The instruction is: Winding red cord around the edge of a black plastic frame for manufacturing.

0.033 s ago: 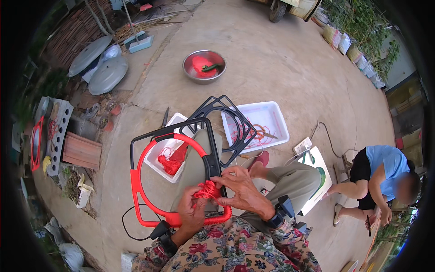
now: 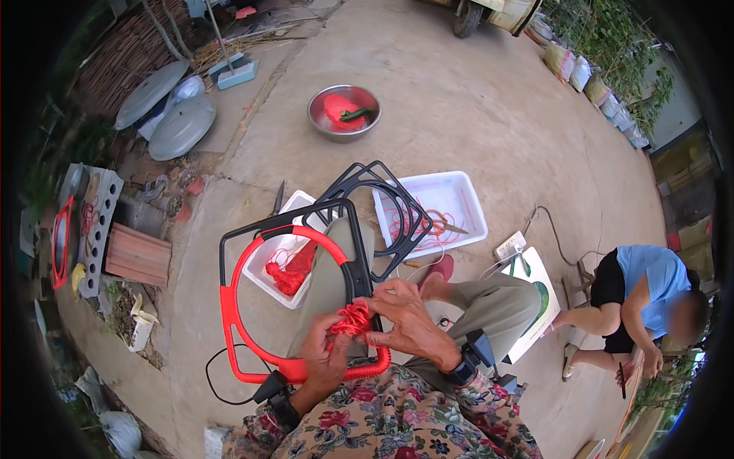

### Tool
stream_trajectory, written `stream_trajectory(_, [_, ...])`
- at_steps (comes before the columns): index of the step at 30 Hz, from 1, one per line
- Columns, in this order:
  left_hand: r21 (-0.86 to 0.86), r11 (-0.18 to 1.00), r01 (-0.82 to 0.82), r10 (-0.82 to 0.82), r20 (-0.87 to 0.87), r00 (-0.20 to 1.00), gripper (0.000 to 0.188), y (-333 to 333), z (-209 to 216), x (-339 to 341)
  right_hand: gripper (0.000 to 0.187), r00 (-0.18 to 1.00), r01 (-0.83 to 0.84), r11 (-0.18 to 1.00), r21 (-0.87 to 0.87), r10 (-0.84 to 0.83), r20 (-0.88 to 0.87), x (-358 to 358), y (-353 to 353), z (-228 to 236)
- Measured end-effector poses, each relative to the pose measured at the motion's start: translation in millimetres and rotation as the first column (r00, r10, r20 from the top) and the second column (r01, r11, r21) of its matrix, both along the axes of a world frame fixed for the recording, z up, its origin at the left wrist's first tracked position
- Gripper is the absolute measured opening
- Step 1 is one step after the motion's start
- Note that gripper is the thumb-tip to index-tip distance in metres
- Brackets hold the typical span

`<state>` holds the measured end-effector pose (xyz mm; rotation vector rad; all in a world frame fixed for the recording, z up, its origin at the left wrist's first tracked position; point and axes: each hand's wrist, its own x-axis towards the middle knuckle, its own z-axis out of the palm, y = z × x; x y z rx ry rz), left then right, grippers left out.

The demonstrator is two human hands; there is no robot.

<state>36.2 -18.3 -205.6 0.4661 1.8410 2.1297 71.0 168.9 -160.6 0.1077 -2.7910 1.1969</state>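
Note:
A black squarish frame with a round ring inside, partly wrapped in red cord [image 2: 232,314], rests across my lap and left leg. My left hand [image 2: 324,356] is closed at its lower right part, thumb and fingers pinching a tangled bundle of red cord [image 2: 353,317]. On the bundle's right side, my right hand [image 2: 407,321] has its thumb and fingers bent in against the cord and the frame's side. The fingertips are partly hidden by the cord. Beyond the frame, a white tray [image 2: 300,200] holds a heap of red cord [image 2: 290,274].
More black frames [image 2: 404,192] lean over a second white tray [image 2: 466,187] with loose cord and scissors [image 2: 454,228]. Farther off stands a metal bowl [image 2: 344,136]. A power strip [image 2: 511,245] and white box [image 2: 527,340] lie right, near a seated person in blue [image 2: 646,275].
The red cord bundle looks slightly looser and more spread between my fingers. My right hand has shifted very little; the frame and surroundings stay put.

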Motion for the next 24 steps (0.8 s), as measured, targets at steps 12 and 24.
stream_trajectory(12, [-0.041,0.997,0.069,-0.070,-0.005,0.998,0.011,5,-6,-1,0.031,0.911,0.219,-0.141,-0.965,-0.326,0.254,-1,47,16])
stream_trajectory(24, [-0.199,0.954,0.224,-0.285,-0.378,0.881,0.017,11,11,-10,0.037,0.806,0.178,0.149,-0.973,-0.589,0.057,70,139,50])
